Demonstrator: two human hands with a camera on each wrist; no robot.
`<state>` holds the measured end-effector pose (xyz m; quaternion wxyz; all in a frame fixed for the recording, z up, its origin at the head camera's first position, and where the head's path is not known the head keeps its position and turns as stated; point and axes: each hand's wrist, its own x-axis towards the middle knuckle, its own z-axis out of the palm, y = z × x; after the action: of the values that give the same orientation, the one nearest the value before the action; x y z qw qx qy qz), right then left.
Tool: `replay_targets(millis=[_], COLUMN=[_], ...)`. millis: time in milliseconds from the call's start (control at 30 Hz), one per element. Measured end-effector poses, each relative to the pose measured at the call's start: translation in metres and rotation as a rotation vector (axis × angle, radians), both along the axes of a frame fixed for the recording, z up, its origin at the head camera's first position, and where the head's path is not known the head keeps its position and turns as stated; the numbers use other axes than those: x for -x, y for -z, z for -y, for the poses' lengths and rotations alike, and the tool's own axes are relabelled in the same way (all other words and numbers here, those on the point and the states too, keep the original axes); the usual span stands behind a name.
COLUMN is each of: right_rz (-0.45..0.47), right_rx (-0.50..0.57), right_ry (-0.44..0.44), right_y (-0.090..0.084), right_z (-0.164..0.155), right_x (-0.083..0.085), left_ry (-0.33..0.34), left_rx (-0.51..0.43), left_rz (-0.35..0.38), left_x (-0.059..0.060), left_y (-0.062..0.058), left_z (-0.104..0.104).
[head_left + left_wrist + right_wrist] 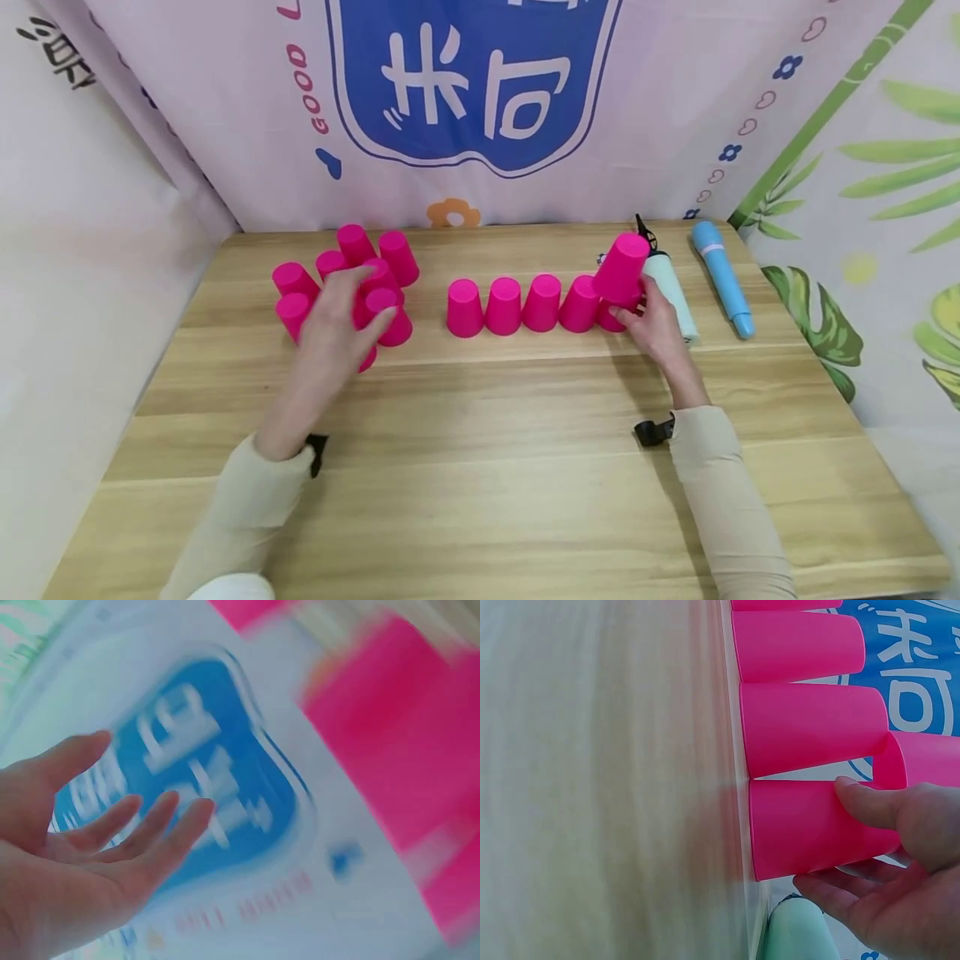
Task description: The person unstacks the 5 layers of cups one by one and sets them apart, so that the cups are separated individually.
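Several upside-down pink cups stand in a row; its left end cup [465, 308] is mid-table. The right end cup [817, 829] is between the thumb and fingers of my right hand [658, 329], which grips its sides. Another pink cup [622, 267] sits raised across the last two cups of the row, tilted in the head view. My left hand [330, 329], blurred, is over a loose cluster of pink cups and hides part of it. In the left wrist view the left hand [90, 855] has spread, slightly bent fingers with nothing between them.
A pale green bottle [671, 296] with a black strap stands just right of my right hand. Beyond it lies a blue microphone-shaped thing [722, 279]. A printed cloth [247, 108] hangs along the back edge of the wooden table [480, 467].
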<state>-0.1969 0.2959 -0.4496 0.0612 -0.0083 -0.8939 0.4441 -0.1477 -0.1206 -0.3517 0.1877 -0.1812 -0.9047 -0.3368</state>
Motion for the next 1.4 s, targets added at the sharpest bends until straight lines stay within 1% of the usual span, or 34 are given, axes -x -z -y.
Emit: replay_targets(millis=[67, 100, 133, 200, 267, 333, 367, 467, 533, 667, 733, 833, 967, 1133, 1267, 1400], right_rz=[0.005, 0.008, 0.010, 0.007, 0.003, -0.007, -0.010, -0.019, -0.021, -0.026, -0.033, -0.042, -0.043, -0.032, -0.026, -0.046], right_rx=[0.003, 0.006, 0.008, 0.017, 0.027, 0.036, 0.039, 0.042, 0.045, 0.051, 0.057, 0.064, 0.050, 0.017, 0.019, 0.031], right_ry=[-0.001, -0.001, 0.001, 0.005, 0.007, 0.002, -0.003, -0.013, -0.017, -0.022, -0.023, -0.023, -0.022, -0.016, -0.017, -0.021], right_y=[0.001, 0.002, 0.003, 0.007, 0.011, 0.015, 0.016, 0.019, 0.020, 0.020, 0.019, 0.017, 0.014, 0.011, 0.007, 0.000], right_z=[-0.002, -0.002, -0.003, -0.003, -0.003, -0.001, 0.000, 0.004, 0.006, 0.010, 0.010, 0.008, 0.006, 0.002, 0.000, -0.004], right_x=[-0.001, -0.001, -0.002, -0.004, -0.006, -0.008, -0.008, -0.009, -0.009, -0.009, -0.008, -0.008, -0.008, -0.007, -0.005, -0.003], left_ry=[0.103, 0.152, 0.198, 0.278, 0.334, 0.355, 0.359, 0.350, 0.330, 0.289, 0.277, 0.262, 0.256, 0.269, 0.289, 0.315], left_rx=[-0.035, -0.055, -0.075, -0.122, -0.167, -0.196, -0.200, -0.185, -0.176, -0.196, -0.201, -0.183, -0.186, -0.203, -0.219, -0.233], left_rz=[-0.007, 0.011, 0.037, 0.118, 0.209, 0.291, 0.315, 0.357, 0.367, 0.365, 0.364, 0.370, 0.373, 0.358, 0.325, 0.261], left_x=[0.010, 0.015, 0.020, 0.029, 0.040, 0.049, 0.054, 0.064, 0.070, 0.078, 0.079, 0.080, 0.082, 0.086, 0.088, 0.087], left_y=[-0.002, -0.001, 0.002, 0.007, 0.013, 0.017, 0.018, 0.024, 0.028, 0.036, 0.038, 0.040, 0.042, 0.043, 0.039, 0.026], left_z=[-0.034, -0.053, -0.072, -0.110, -0.146, -0.177, -0.190, -0.222, -0.236, -0.253, -0.258, -0.264, -0.268, -0.270, -0.266, -0.257])
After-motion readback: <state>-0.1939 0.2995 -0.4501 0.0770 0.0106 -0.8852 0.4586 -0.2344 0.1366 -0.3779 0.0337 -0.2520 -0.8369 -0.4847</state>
